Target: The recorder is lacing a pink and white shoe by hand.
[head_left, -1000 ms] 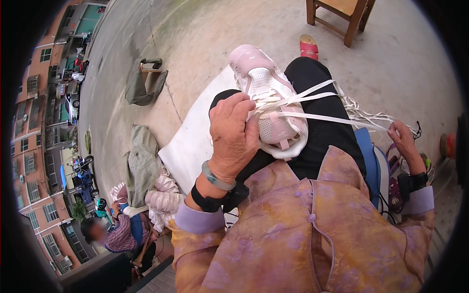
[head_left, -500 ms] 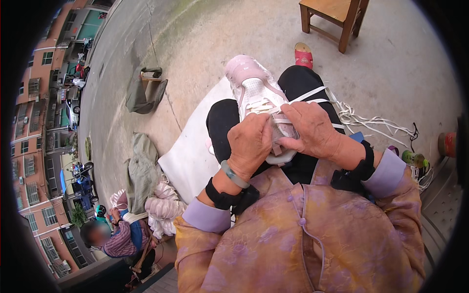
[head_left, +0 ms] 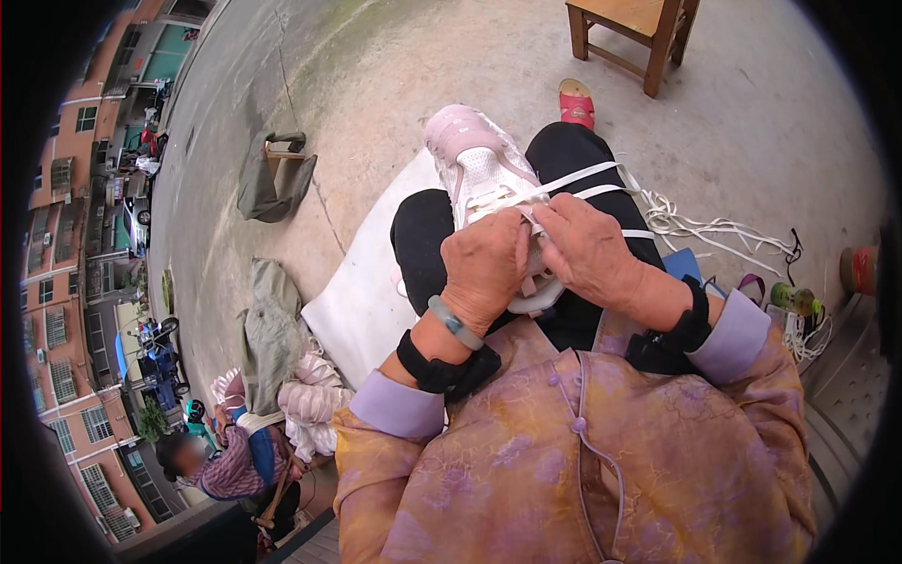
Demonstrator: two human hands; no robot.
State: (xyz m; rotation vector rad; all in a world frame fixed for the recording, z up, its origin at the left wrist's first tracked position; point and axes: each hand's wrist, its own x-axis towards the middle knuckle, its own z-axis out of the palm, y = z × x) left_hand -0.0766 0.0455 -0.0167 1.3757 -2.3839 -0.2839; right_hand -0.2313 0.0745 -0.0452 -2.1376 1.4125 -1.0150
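Note:
A pink and white sneaker (head_left: 479, 155) rests on my lap between my black-trousered knees, its toe pointing away from me. White shoelaces (head_left: 587, 177) run from its eyelets across my right thigh. My left hand (head_left: 486, 258) is closed at the left side of the shoe's lacing, thumb and fingers pinched together. Opposite it, my right hand (head_left: 594, 246) pinches a lace close to the left fingertips. What the left fingers grip is partly hidden by the hand itself. Both hands cover much of the tongue and the upper eyelets.
Loose white laces (head_left: 691, 223) pile beside my right thigh. A wooden chair (head_left: 625, 28) and a red slipper (head_left: 576, 105) stand ahead. White sheeting (head_left: 362, 273) lies to my left, with bundled pink shoes (head_left: 315, 395) and a seated person (head_left: 235, 461) beyond. A green bottle (head_left: 794, 299) is at right.
My right hand has moved in toward the left, and its fingertips now meet the left ones over the lacing. The whole view has shifted slightly.

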